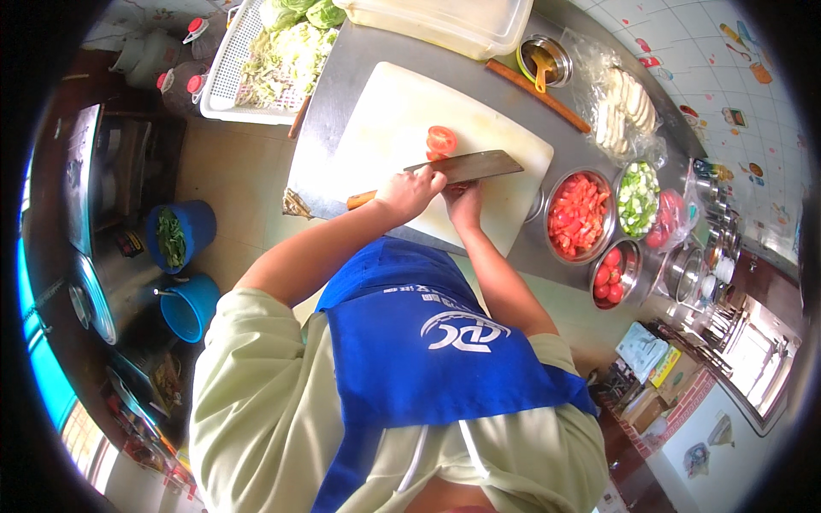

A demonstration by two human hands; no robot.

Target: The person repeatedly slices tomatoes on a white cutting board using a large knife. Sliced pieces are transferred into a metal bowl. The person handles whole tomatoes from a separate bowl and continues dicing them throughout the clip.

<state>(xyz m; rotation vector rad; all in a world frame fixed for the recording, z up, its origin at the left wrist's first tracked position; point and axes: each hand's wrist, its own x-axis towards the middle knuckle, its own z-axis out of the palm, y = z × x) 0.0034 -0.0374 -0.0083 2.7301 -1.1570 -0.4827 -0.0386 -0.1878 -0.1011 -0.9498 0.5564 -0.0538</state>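
Note:
My left hand [412, 192] is closed around a cleaver [478, 167] with a wooden handle, its broad blade pointing right above a white cutting board [507, 138]. Just below the blade is my right hand [464, 202], its fingertips partly hidden by the metal. A bit of red shows at those fingertips, but what it is cannot be told. Cut tomato pieces [441, 139], one with its cut face up, lie on the board just beyond the blade. To the right of the board stands a steel bowl of chopped tomato [577, 217].
Right of the board are a bowl of chopped green vegetable [638, 197], a bowl of whole tomatoes [608, 277] and bagged pale slices [622, 109]. Beyond it lie a wooden rod [539, 96] and a plastic container [442, 25]. A white basket [215, 96] holds shredded greens.

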